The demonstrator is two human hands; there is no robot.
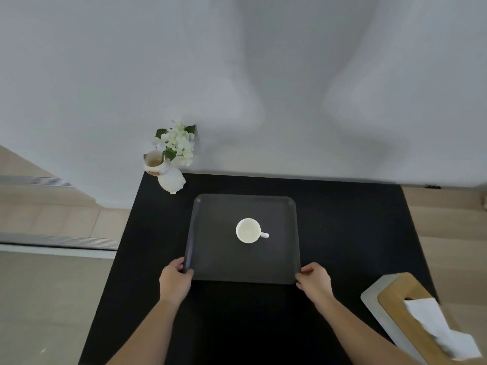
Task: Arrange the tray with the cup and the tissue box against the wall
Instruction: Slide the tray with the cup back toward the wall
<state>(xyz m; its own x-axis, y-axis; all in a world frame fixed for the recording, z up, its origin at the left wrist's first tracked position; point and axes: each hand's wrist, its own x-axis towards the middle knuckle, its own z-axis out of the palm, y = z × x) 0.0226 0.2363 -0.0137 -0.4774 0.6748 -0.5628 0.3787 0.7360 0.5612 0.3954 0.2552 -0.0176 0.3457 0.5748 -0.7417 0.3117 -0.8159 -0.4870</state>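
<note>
A dark grey rectangular tray (pixel 210 259) lies on the black table, a short gap from the white wall. A white cup (pixel 248 230) stands upright near the tray's middle, handle pointing right. My left hand (pixel 175 279) grips the tray's near left corner and my right hand (pixel 313 279) grips its near right corner. The tissue box (pixel 400 309), grey with a wooden lid and a white tissue sticking out, sits at the table's near right edge, apart from the tray.
A white vase with white flowers (pixel 171 177) stands at the table's (pixel 342 233) far left corner against the wall (pixel 263 88). Light wooden floor lies on both sides of the table.
</note>
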